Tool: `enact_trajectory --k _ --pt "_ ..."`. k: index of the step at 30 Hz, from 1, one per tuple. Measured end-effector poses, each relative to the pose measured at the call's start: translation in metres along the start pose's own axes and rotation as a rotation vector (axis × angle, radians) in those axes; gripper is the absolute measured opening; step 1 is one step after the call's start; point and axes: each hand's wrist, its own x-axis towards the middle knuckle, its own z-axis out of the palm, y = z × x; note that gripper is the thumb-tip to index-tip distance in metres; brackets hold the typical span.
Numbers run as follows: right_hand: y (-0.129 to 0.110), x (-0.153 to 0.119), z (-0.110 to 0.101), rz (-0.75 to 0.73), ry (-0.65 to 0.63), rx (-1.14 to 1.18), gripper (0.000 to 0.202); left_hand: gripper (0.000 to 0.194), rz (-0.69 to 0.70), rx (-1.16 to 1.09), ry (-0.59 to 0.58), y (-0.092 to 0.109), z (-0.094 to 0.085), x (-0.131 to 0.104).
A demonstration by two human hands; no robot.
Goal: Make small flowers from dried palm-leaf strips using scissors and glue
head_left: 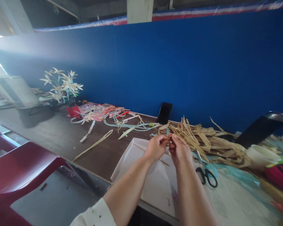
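Note:
Over a shallow white box lid (153,188), my left hand (157,146) and my right hand (181,150) meet with fingertips pinched together. Something small and brownish may be between them, but the fingers hide it and I cannot make it out. A thin wooden stick (165,162) lies in the lid, passing under my left hand. Just beyond my right hand spreads a heap of dried husk strips (202,138). Scissors with black handles (207,176) rest to the right of my right wrist.
Behind the lid are coiled pale-blue tubing (134,128) and a phone (164,113) leaning on the blue partition (179,62). Husk flowers (66,83) stand in a red pot (73,111) at left. A white cup (263,157) sits at right; a red chair (25,169) is front left.

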Motion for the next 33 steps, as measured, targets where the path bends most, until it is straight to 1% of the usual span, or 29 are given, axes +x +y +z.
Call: enact_trajectory --k 4,7,14,18,23,26,28,30,33 --pt "0.0 0.002 -0.001 -0.012 0.021 -0.028 0.029 0.022 0.019 0.076 -0.032 0.001 -0.001 -0.001" --pt "-0.001 0.003 -0.003 -0.025 0.052 -0.036 0.026 0.019 0.028 0.109 -0.056 0.0 -0.002 -0.001" --pt "-0.005 0.001 -0.003 -0.061 0.133 -0.042 0.024 0.016 0.049 0.084 -0.106 0.005 -0.002 -0.002" --pt "-0.004 0.002 -0.004 -0.058 0.117 -0.023 0.026 0.017 0.028 0.057 -0.12 0.005 -0.002 -0.002" --pt "-0.005 -0.001 -0.003 0.007 0.004 -0.066 0.034 0.018 -0.061 -0.006 -0.075 0.004 -0.002 0.001" --pt "-0.005 -0.003 -0.001 0.034 -0.047 -0.091 0.036 0.02 -0.084 -0.056 -0.033 0.005 -0.002 0.002" --pt "-0.002 -0.002 0.0 0.021 -0.071 -0.123 0.037 0.019 -0.069 -0.053 0.001 0.004 -0.001 0.002" --pt "0.001 -0.001 0.0 0.003 -0.08 -0.163 0.038 0.018 -0.034 -0.003 0.036 0.002 -0.001 0.002" --pt "0.005 0.001 0.0 -0.028 -0.043 -0.211 0.038 0.018 0.034 0.093 0.055 -0.002 -0.001 0.002"
